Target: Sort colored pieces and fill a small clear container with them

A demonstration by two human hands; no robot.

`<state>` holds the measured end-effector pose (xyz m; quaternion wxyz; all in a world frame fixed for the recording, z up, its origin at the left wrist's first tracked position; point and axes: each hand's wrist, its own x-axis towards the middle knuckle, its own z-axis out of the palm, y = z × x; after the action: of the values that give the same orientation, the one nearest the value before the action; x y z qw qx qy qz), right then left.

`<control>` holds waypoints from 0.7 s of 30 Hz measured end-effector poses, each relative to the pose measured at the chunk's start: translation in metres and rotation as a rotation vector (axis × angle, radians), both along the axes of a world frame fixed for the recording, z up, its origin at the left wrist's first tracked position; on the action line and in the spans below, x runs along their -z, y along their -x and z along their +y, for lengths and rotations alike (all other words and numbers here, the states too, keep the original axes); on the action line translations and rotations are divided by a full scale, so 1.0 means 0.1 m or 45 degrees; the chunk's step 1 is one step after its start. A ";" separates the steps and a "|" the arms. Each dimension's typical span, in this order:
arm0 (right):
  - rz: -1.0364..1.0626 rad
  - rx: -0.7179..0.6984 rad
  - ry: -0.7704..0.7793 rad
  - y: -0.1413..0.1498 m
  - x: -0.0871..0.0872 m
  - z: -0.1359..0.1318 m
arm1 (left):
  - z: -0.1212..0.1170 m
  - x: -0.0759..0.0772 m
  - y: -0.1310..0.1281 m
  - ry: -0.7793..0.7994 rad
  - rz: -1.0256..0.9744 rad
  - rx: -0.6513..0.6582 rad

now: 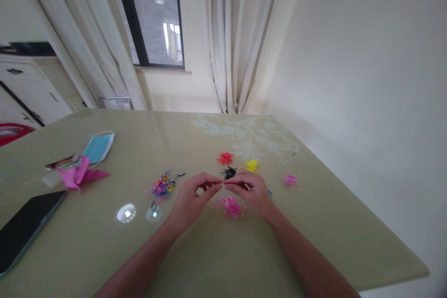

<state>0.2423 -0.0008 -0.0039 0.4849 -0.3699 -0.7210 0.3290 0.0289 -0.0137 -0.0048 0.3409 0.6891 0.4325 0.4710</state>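
In the head view, pinches away at centre frame with left hand (190,199) and right hand (256,192), thumb to forefinger on each, with fingertips closed and nearly meeting; cannot tell on what, too small to make out. Has the black pile (229,172) of little bands just above the fingertips, the pink pile (232,206) just below, and the red pile (225,158) and yellow pile (252,165) higher up. Over left of centre, shows a mixed pile (164,186), then farther left a folded pink piece (82,175) beside a blue mask (98,148).
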 end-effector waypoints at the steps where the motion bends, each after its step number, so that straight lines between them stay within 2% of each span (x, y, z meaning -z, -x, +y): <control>1: 0.002 0.004 -0.007 0.00 0.00 0.00 | 0.00 0.01 0.00 0.014 -0.014 0.007; 6: 0.008 0.045 -0.050 0.00 0.01 0.00 | 0.01 0.05 0.01 0.089 -0.058 0.029; 21: 0.004 0.057 -0.136 -0.01 0.00 -0.01 | 0.01 0.01 -0.01 0.172 -0.087 0.022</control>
<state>0.2432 -0.0015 -0.0039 0.5123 -0.3589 -0.7284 0.2796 0.0295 -0.0132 -0.0060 0.4054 0.6516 0.4454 0.4612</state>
